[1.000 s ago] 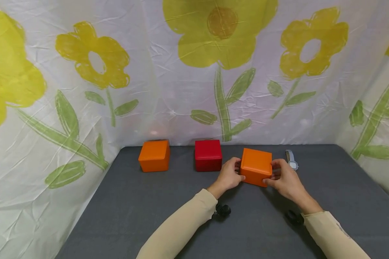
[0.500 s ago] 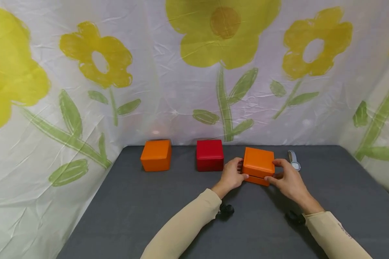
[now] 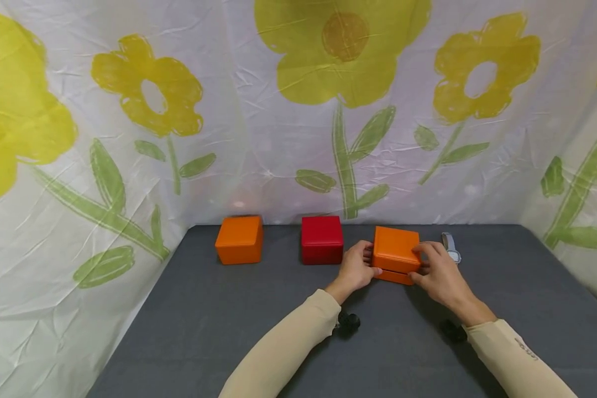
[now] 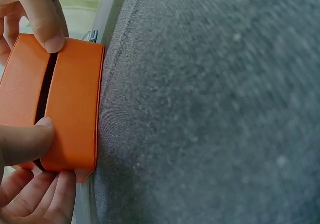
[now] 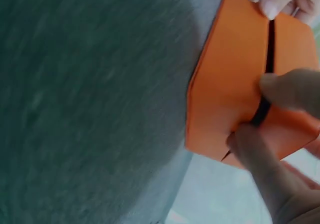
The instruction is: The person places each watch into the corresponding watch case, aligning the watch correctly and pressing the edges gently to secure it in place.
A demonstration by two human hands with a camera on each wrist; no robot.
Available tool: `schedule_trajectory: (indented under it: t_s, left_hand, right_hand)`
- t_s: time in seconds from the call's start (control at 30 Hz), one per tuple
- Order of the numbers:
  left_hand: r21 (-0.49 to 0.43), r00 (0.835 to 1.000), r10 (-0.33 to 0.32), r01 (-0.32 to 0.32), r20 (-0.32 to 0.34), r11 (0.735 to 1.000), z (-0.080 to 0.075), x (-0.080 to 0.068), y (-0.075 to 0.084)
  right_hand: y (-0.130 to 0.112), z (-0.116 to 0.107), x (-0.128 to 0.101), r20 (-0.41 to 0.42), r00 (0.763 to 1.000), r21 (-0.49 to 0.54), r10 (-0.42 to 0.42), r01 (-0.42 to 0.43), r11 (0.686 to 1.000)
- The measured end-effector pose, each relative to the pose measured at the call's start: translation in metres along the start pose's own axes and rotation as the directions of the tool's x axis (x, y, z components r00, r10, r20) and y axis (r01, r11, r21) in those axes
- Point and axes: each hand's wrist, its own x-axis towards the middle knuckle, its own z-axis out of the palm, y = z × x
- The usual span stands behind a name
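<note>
gripping the orange box [image 3: 396, 254] from both sides, left hand [image 3: 356, 269] and right hand [image 3: 436, 273], forearms outstretched.

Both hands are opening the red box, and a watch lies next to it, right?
Not quite: the box both hands hold is orange, not red, as the head view shows. The left hand and right hand are parting it, and the watch lies beside it.
</note>
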Motion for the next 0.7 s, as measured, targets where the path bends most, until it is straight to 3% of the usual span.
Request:
schedule_trajectory:
  t_s: [0.2, 0.33, 0.43, 0.57, 0.7]
  left_hand:
    - [-0.068, 0.999, -0.033, 0.033, -0.007, 0.997, 0.000, 0.000, 0.000]
    - [-0.104, 0.999, -0.033, 0.032, -0.007, 0.994, -0.002, 0.001, -0.001]
    - [-0.120, 0.999, -0.035, 0.034, -0.007, 0.992, -0.001, 0.001, -0.002]
    - [-0.130, 0.999, -0.034, 0.034, 0.007, 0.991, 0.000, 0.002, -0.004]
    - [-0.156, 1.000, -0.015, 0.017, 0.015, 0.988, 0.003, 0.004, -0.006]
  right_hand:
    - [0.010, -0.001, 0.002, -0.016, 0.985, -0.067, -0.174, 0.172, 0.983]
    - [0.016, -0.003, 0.006, -0.022, 0.942, -0.189, -0.335, 0.325, 0.927]
    - [0.020, -0.005, 0.008, -0.013, 0.914, -0.233, -0.407, 0.392, 0.890]
    - [0.022, -0.012, 0.012, 0.004, 0.901, -0.233, -0.433, 0.422, 0.876]
    - [0.019, -0.023, 0.021, 0.050, 0.926, -0.185, -0.374, 0.376, 0.908]
